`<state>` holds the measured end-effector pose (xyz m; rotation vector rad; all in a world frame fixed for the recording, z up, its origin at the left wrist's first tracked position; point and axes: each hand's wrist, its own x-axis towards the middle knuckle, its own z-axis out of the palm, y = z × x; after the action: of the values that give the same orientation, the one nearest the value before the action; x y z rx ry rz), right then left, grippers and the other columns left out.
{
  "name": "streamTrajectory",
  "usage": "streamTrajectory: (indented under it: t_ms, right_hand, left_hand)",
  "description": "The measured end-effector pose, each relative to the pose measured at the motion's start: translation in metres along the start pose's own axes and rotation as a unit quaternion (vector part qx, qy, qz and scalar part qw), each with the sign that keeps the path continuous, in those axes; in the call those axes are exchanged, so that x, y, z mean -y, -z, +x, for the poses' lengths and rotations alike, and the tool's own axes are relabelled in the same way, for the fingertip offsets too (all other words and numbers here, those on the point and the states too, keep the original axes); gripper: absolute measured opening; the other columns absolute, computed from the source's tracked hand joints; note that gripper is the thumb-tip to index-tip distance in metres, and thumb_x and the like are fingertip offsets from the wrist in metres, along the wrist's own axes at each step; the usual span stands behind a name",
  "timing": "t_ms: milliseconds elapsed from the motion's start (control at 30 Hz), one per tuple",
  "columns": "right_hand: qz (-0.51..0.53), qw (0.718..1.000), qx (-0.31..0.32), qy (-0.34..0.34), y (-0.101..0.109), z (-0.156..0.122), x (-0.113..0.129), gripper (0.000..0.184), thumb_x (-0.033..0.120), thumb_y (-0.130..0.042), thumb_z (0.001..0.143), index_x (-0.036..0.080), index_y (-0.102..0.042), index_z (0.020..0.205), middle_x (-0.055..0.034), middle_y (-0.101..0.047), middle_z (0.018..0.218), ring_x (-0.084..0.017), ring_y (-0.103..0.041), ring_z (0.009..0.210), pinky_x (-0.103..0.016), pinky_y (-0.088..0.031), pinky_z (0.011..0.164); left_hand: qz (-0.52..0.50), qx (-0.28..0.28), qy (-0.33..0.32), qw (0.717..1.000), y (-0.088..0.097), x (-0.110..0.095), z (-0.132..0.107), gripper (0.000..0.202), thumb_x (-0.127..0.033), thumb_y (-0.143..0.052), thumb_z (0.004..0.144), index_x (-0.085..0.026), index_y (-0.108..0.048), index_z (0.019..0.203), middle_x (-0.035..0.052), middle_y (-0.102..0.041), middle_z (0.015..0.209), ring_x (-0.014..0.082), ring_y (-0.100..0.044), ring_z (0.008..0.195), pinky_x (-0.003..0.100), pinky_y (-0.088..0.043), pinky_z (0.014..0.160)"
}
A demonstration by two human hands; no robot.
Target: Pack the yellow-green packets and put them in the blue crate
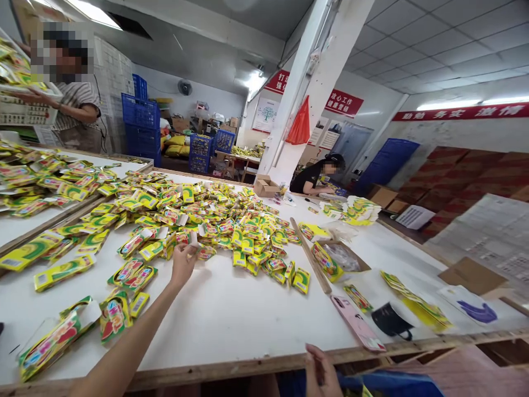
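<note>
My left hand (184, 263) reaches into the near side of a big heap of small yellow-and-green printed boxes (215, 215). Its fingertips are closed in a pinch on one small box (192, 239), whose white flap shows; the rest of it merges with the heap. Low in the view, at the table's front edge, my right hand (320, 372) has its fingers loosely bent and holds nothing visible. Larger boxes in the same colours, such as an open-ended one (58, 342), lie around my left forearm.
A wooden strip (309, 256) divides the white table (239, 325). Right of it are a pink phone (357, 324), a black mug (390, 321), an open carton (345, 256) and flat yellow packaging (415, 300). One person (78, 105) carries a loaded crate; another (312, 176) sits at the far side.
</note>
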<state>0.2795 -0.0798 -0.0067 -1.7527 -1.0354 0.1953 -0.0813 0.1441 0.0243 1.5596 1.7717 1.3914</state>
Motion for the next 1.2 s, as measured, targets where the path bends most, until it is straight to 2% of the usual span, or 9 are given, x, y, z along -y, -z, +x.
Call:
streamTrajectory:
  t_ms: [100, 167, 267, 367, 567, 733, 900, 1100, 1200]
  right_hand:
    - [0.065, 0.992, 0.092, 0.058, -0.034, -0.013, 0.032, 0.035, 0.050, -0.057, 0.078, 0.018, -0.065, 0.091, -0.0090, -0.068, 0.090, -0.022, -0.065, 0.080, -0.030, -0.054, 0.069]
    - [0.110, 0.978, 0.145, 0.101, -0.059, -0.023, 0.057, 0.027, 0.041, -0.055, 0.083, 0.019, -0.064, 0.095, -0.0092, -0.067, 0.098, -0.021, -0.064, 0.087, -0.030, -0.054, 0.073]
    - [0.167, 0.952, 0.218, 0.132, -0.091, -0.037, 0.087, 0.023, 0.031, -0.053, 0.086, 0.020, -0.062, 0.104, -0.0094, -0.064, 0.108, -0.021, -0.061, 0.097, -0.030, -0.053, 0.078]
    - [0.204, 0.928, 0.294, 0.100, -0.109, -0.046, 0.098, 0.023, 0.027, -0.052, 0.087, 0.020, -0.058, 0.107, -0.0070, -0.064, 0.104, -0.019, -0.063, 0.091, -0.030, -0.053, 0.079]
    - [0.236, 0.911, 0.335, 0.048, -0.119, -0.045, 0.094, 0.026, 0.028, -0.054, 0.084, 0.020, -0.055, 0.109, -0.0042, -0.066, 0.094, -0.018, -0.064, 0.081, -0.028, -0.052, 0.074]
    - [0.224, 0.900, 0.368, 0.068, -0.127, -0.037, 0.095, 0.018, 0.033, -0.054, 0.083, 0.019, -0.063, 0.090, -0.0035, -0.067, 0.083, -0.019, -0.063, 0.076, -0.028, -0.051, 0.070]
    - [0.207, 0.906, 0.360, 0.082, -0.136, -0.033, 0.093, 0.024, 0.038, -0.052, 0.085, 0.019, -0.064, 0.078, -0.0042, -0.066, 0.080, -0.021, -0.062, 0.079, -0.028, -0.049, 0.072]
    - [0.266, 0.907, 0.324, 0.028, -0.139, -0.038, 0.089, 0.035, 0.042, -0.056, 0.083, 0.022, -0.053, 0.112, -0.0034, -0.068, 0.089, -0.020, -0.065, 0.080, -0.030, -0.052, 0.075]
    - [0.251, 0.908, 0.333, 0.042, -0.138, -0.037, 0.090, 0.028, 0.041, -0.055, 0.084, 0.021, -0.059, 0.102, -0.0046, -0.068, 0.088, -0.022, -0.066, 0.081, -0.031, -0.052, 0.075]
  left_hand:
    - [-0.064, 0.102, -0.119, 0.986, 0.006, -0.015, -0.052, 0.012, -0.024, -0.052, 0.080, -0.021, -0.062, 0.084, 0.0057, -0.061, 0.093, 0.0207, -0.059, 0.090, 0.033, -0.048, 0.080]
    - [-0.098, 0.165, -0.147, 0.970, 0.010, -0.026, -0.088, 0.013, -0.023, -0.049, 0.083, -0.022, -0.060, 0.088, 0.0042, -0.062, 0.091, 0.0189, -0.060, 0.085, 0.032, -0.048, 0.077]
    - [-0.146, 0.224, -0.091, 0.959, 0.012, -0.036, -0.132, 0.014, -0.025, -0.049, 0.084, -0.022, -0.055, 0.097, 0.0028, -0.063, 0.089, 0.0177, -0.060, 0.081, 0.031, -0.048, 0.076]
    - [-0.211, 0.273, -0.021, 0.939, 0.007, -0.036, -0.158, 0.019, -0.032, -0.050, 0.085, -0.022, -0.049, 0.102, 0.0009, -0.061, 0.079, 0.0165, -0.060, 0.074, 0.027, -0.048, 0.070]
    - [-0.300, 0.257, 0.065, 0.916, -0.006, -0.026, -0.170, 0.036, -0.044, -0.057, 0.081, -0.023, -0.048, 0.109, 0.0016, -0.064, 0.078, 0.0174, -0.061, 0.073, 0.026, -0.047, 0.066]
    - [-0.281, 0.253, 0.037, 0.925, -0.008, -0.021, -0.170, 0.025, -0.041, -0.053, 0.084, -0.019, -0.060, 0.092, 0.0057, -0.066, 0.085, 0.0204, -0.062, 0.081, 0.030, -0.049, 0.075]
    - [-0.236, 0.206, -0.002, 0.950, -0.006, -0.026, -0.168, 0.018, -0.034, -0.053, 0.084, -0.020, -0.064, 0.084, 0.0056, -0.065, 0.086, 0.0217, -0.062, 0.085, 0.030, -0.049, 0.077]
    - [-0.268, 0.174, 0.014, 0.947, -0.012, -0.027, -0.176, 0.022, -0.032, -0.047, 0.088, -0.024, -0.051, 0.107, 0.0058, -0.065, 0.101, 0.0199, -0.063, 0.086, 0.032, -0.049, 0.082]
    - [-0.263, 0.173, 0.018, 0.949, -0.012, -0.028, -0.176, 0.028, -0.033, -0.048, 0.087, -0.024, -0.050, 0.113, 0.0071, -0.065, 0.105, 0.0211, -0.062, 0.091, 0.033, -0.049, 0.085]
